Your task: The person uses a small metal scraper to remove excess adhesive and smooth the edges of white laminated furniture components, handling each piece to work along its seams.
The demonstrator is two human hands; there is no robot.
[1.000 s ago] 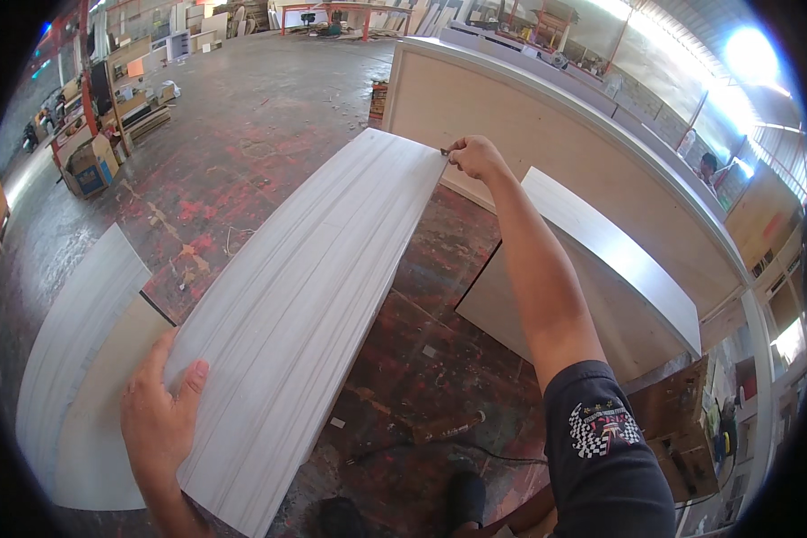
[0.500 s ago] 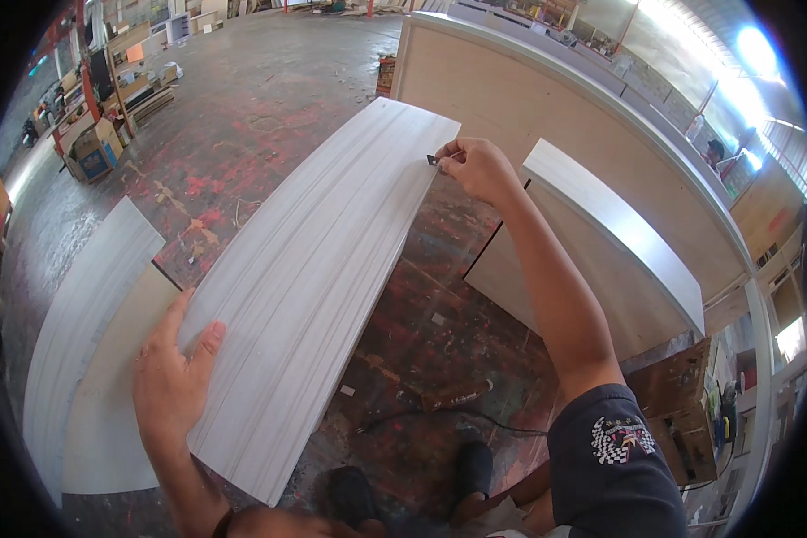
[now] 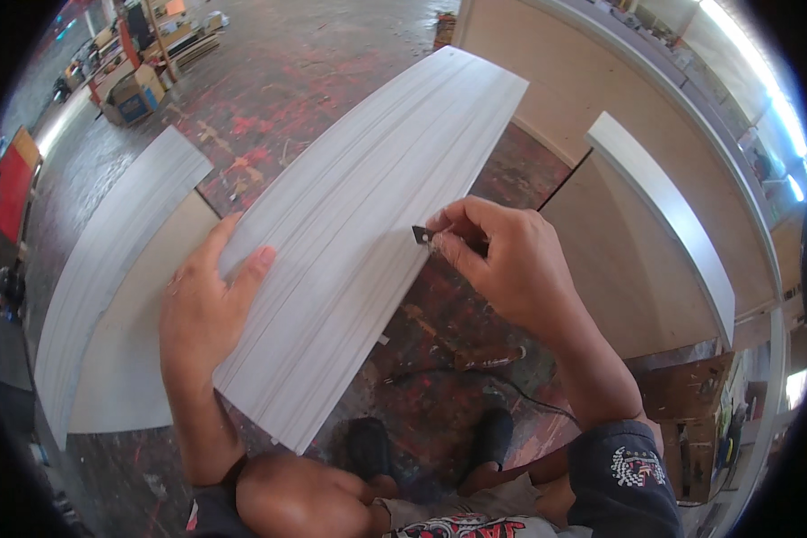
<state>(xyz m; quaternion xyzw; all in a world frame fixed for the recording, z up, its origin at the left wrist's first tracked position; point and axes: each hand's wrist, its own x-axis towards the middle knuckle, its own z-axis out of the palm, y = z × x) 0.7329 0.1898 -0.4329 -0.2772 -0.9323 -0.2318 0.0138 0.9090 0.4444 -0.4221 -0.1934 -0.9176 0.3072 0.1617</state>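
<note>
A long board with a pale, grey-streaked wood-grain surface slants across the middle, its far end toward the upper right. At its left edge, my left hand grips the board, thumb on the top face and fingers along the side. My right hand pinches a small dark blade between thumb and fingertips. The blade lies at the board's right edge, about halfway along, its corner over the pale surface. What supports the board from below is hidden.
Curved-edge panels stand on both sides: a pale-faced one left, a white-edged one right. A large framed panel is behind. On the stained floor lie a brown cylindrical object and a dark cable. A wooden box stands right.
My right hand with the blade has come nearer along the board's right edge, from close to the far end to about halfway. My left hand keeps its place on the board. The view has shifted.
</note>
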